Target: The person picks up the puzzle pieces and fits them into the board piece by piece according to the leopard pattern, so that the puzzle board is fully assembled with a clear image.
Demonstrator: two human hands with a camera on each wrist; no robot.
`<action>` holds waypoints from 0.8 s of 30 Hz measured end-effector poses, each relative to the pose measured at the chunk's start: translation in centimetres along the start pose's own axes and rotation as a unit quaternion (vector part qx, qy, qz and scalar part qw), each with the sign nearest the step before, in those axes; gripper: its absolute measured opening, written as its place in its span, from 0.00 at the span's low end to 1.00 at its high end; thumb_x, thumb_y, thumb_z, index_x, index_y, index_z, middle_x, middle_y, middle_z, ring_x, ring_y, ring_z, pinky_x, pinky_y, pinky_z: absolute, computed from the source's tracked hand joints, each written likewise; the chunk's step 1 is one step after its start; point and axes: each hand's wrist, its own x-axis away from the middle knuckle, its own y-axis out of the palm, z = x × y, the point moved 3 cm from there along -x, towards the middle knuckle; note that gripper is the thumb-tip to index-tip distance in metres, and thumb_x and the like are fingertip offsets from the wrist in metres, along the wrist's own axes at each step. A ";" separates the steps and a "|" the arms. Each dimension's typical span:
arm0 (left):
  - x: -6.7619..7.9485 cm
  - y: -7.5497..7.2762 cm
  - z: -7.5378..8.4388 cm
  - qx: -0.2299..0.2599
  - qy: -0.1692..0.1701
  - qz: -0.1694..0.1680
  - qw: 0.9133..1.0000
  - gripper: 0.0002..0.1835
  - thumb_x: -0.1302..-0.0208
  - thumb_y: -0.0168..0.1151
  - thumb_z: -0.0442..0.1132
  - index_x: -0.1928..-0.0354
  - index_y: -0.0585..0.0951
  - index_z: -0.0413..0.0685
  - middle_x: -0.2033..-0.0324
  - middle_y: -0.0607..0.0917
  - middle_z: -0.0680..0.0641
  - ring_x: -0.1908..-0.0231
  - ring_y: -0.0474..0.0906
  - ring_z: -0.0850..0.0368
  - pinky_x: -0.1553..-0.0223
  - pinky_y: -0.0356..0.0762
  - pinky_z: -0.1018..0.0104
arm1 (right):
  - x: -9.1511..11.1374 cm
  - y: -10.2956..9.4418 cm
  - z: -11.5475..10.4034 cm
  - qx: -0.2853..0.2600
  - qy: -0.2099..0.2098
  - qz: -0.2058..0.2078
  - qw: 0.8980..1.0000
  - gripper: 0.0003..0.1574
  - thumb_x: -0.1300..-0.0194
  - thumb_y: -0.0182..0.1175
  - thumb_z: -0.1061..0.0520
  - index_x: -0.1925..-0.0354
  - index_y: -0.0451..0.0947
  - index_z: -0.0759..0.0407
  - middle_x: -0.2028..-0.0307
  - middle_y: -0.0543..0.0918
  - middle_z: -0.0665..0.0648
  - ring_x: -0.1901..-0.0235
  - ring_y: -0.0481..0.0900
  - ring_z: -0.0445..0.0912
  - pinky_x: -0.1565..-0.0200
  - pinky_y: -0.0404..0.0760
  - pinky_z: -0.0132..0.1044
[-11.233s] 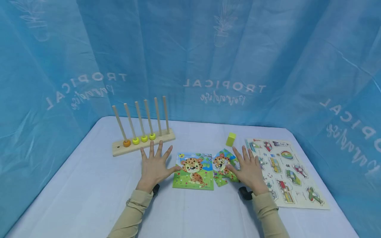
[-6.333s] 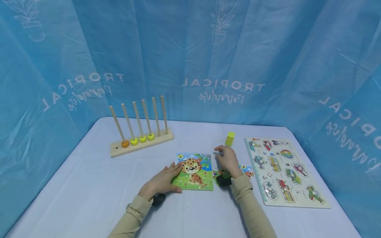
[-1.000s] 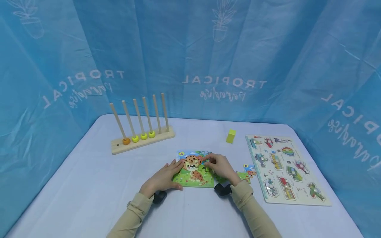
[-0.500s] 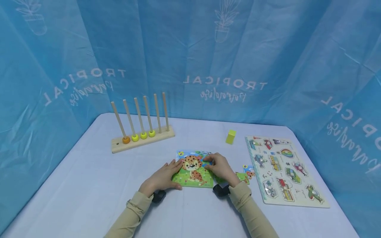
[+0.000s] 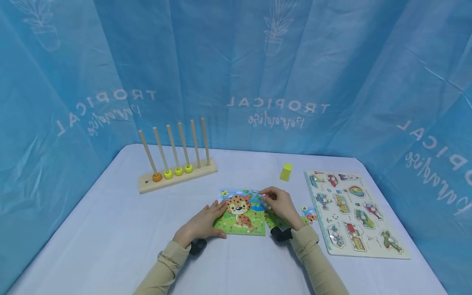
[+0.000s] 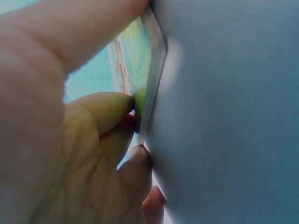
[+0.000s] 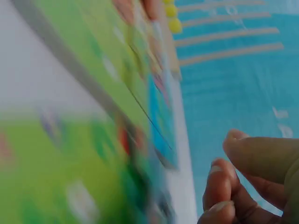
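Note:
A square jigsaw puzzle (image 5: 239,221) with a cartoon leopard lies on the white table in the head view. My left hand (image 5: 200,223) rests at its left side, fingertips on the left edge and thumb by the lower left corner. The left wrist view shows the fingers (image 6: 105,109) along the puzzle's thick rim. My right hand (image 5: 282,205) hovers by the puzzle's upper right corner, over loose puzzle pieces (image 5: 273,221) that it partly hides. In the right wrist view its thumb and bent fingers (image 7: 218,179) stand apart, with nothing seen between them.
A wooden peg stand (image 5: 178,180) with one orange and several yellow beads stands back left. A yellow-green block (image 5: 286,172) stands behind the right hand. A peg puzzle board (image 5: 350,221) with vehicle pictures lies at right. A loose piece (image 5: 309,214) lies beside it.
Earlier both hands lay spread; then the left settled on the puzzle. Over the last second my right fingers lifted off the puzzle's upper right part and moved right. The left hand stayed.

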 end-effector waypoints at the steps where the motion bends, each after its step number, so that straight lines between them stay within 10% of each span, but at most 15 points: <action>1: 0.0 0.1 0.0 -0.001 0.000 0.001 1.000 0.51 0.46 0.71 0.52 0.26 0.56 0.41 0.24 0.53 0.43 0.24 0.45 0.40 0.24 0.44 0.42 | 0.0 -0.5 0.2 0.000 0.004 0.004 1.000 0.13 0.32 0.60 0.59 0.51 0.81 0.59 0.65 0.81 0.57 0.67 0.77 0.47 0.69 0.77 0.37; 12: 0.0 0.2 -0.2 0.000 -0.002 0.006 1.000 0.51 0.46 0.71 0.52 0.26 0.56 0.42 0.24 0.53 0.43 0.24 0.44 0.40 0.24 0.44 0.42 | 0.5 -3.7 2.9 0.077 0.009 -0.122 0.990 0.44 0.46 0.71 0.62 0.33 0.66 0.63 0.43 0.74 0.65 0.48 0.74 0.56 0.49 0.79 0.50; 24: 0.0 0.1 -0.1 0.003 0.003 0.007 1.000 0.51 0.46 0.71 0.51 0.26 0.56 0.41 0.24 0.54 0.42 0.24 0.45 0.40 0.24 0.44 0.42 | 0.5 -4.3 3.1 0.077 0.068 -0.085 0.991 0.26 0.44 0.69 0.62 0.46 0.76 0.61 0.60 0.74 0.60 0.64 0.72 0.48 0.67 0.74 0.36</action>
